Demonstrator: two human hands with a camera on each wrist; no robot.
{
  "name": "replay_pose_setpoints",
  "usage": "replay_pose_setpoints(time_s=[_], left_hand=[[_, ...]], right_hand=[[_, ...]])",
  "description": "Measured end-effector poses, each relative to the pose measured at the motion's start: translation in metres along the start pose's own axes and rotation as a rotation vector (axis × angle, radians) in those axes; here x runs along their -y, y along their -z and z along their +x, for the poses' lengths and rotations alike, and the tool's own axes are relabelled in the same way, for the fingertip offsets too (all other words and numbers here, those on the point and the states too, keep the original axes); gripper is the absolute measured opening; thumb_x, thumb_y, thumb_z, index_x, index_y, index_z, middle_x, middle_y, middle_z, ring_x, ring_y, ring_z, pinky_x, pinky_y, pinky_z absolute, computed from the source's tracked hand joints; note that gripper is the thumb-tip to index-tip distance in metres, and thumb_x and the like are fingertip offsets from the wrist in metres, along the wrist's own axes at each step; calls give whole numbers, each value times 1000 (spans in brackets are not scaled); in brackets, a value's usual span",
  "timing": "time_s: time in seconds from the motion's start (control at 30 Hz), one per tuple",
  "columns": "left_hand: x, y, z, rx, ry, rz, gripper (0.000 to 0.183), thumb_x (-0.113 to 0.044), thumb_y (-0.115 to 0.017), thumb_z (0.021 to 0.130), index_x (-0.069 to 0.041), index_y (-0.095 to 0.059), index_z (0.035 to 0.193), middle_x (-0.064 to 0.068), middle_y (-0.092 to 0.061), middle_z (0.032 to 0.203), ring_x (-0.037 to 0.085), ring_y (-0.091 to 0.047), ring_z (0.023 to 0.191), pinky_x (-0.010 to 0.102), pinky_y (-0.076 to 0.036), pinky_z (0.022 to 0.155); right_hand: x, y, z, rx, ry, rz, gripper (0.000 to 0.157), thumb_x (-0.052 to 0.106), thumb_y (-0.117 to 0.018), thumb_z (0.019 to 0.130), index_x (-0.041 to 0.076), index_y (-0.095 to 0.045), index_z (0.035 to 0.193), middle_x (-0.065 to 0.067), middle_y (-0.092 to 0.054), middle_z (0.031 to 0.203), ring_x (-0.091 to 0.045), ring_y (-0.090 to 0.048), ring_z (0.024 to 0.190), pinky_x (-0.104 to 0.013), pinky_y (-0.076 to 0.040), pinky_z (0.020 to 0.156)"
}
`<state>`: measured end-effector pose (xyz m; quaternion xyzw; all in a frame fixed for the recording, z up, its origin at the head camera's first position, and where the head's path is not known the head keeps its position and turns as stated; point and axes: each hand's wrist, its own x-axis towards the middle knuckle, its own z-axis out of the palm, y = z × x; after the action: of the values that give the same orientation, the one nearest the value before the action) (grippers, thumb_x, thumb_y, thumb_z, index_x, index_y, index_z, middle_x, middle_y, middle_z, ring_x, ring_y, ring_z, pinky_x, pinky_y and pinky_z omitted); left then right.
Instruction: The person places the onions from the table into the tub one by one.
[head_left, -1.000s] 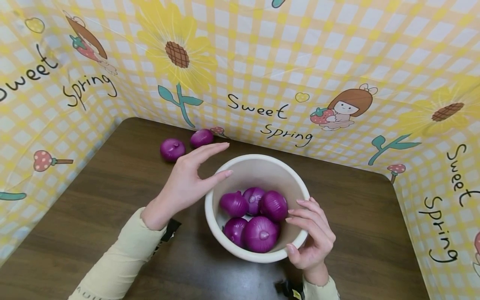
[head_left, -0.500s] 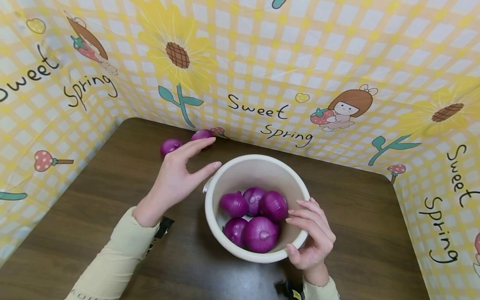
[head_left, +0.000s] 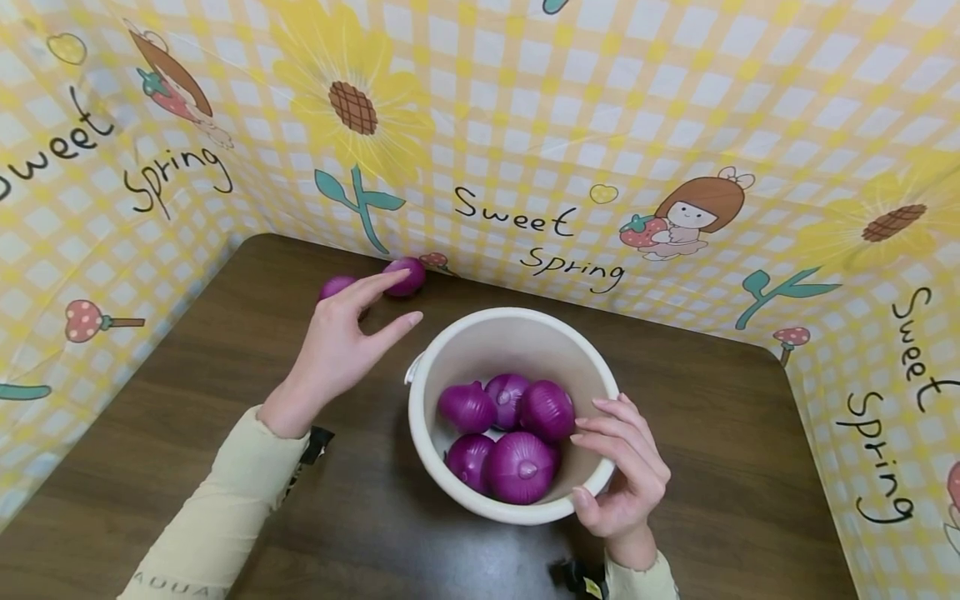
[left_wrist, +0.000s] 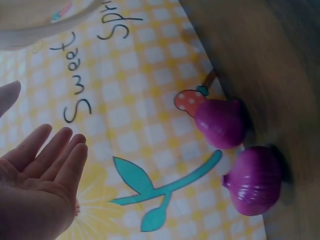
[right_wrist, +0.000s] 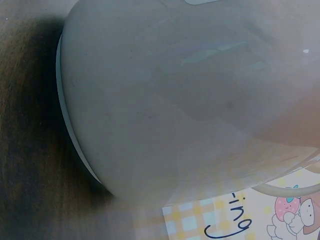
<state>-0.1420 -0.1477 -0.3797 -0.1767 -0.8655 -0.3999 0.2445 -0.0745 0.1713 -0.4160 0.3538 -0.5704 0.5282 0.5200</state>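
A cream bucket (head_left: 517, 337) stands on the table with several purple onions (head_left: 525, 468) inside. My right hand (head_left: 630, 471) grips its right rim, fingers bent over the edge and thumb at the front; the right wrist view is filled by the bucket's outer wall (right_wrist: 150, 110). My left hand (head_left: 333, 346) hovers to the left of the bucket, holding nothing, thumb apart from the fingers. Two more onions lie at the back of the table: one (head_left: 334, 287) partly hidden behind that hand, the other (head_left: 410, 280) just beyond its fingertips. Both onions (left_wrist: 255, 182) show whole in the left wrist view.
Brown wood-grain table (head_left: 720, 417) lies under everything. A yellow checked cloth (head_left: 510, 150) with printed flowers and lettering rises along its back and sides. A small handle mount (head_left: 412, 369) sticks out on the bucket's left side.
My left hand has moved left and away from the bucket, toward the two onions at the back, and now partly covers one. The right hand and bucket have stayed put.
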Motion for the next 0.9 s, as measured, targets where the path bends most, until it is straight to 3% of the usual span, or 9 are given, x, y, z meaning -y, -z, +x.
replay_pose_setpoints(time_s=[0.3,0.67,0.9], left_hand=[[22,2,2,-5,89,41,50,-31,-80,91,-16,-67,136,4,-67,133,23,-61,123,47,-48,101],[44,5,-2,-5,210,48,50,-31,-80,91,-12,-67,135,13,-67,129,34,-64,114,50,-50,92],[60,5,-4,-31,239,55,50,-28,-81,90,-10,-68,134,17,-70,120,36,-67,101,52,-51,85]], right_hand=[[-1,0,0,-1,4,-3,51,39,-74,84,-9,-69,68,-23,-68,72,-42,-65,85,-51,-48,99],[-1,0,0,2,3,-1,50,38,-74,84,-9,-70,69,-23,-68,72,-42,-66,86,-52,-48,98],[-1,0,-1,4,1,2,51,39,-74,84,-9,-70,69,-23,-68,73,-42,-66,86,-52,-48,99]])
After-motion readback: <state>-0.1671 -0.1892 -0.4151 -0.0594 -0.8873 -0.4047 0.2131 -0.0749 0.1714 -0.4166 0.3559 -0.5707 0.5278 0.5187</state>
